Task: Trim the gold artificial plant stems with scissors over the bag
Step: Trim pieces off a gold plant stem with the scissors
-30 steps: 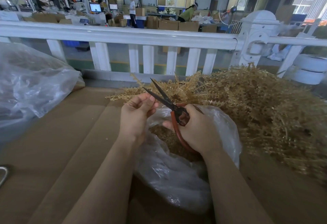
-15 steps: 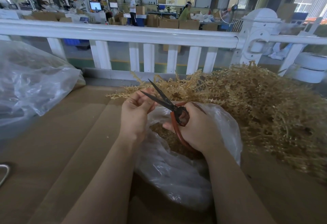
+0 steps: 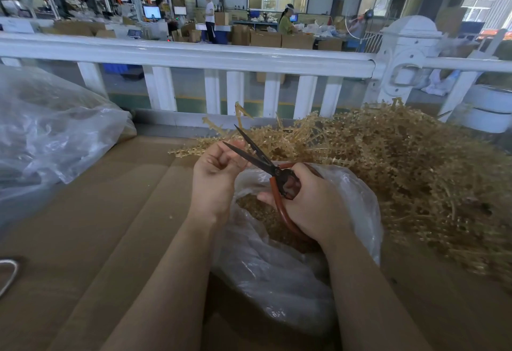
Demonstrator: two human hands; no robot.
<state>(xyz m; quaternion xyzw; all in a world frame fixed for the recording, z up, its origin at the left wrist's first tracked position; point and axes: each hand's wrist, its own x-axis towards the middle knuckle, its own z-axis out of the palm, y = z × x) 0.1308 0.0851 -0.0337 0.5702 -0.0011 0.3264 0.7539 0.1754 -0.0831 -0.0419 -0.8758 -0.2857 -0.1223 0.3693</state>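
Nearest, the clear plastic bag [image 3: 277,281] lies open on the brown cardboard surface [image 3: 97,226], its near end hidden between the two forearms; gold clippings fill its mouth. Over that mouth the right hand [image 3: 313,206] grips the orange handles of the scissors [image 3: 266,165], whose lower loop is partly hidden by the palm. The dark blades stand parted. Just left of the bag's mouth the left hand [image 3: 216,176] is clenched at the blades, its fingers curled inward; whether they pinch a stem cannot be told. Right of the bag and beyond it, the gold stems [image 3: 415,170] are heaped, cut off at the right edge. Left of the bag is bare cardboard, then another plastic bag [image 3: 50,134]. Beyond stands a white railing [image 3: 194,56].
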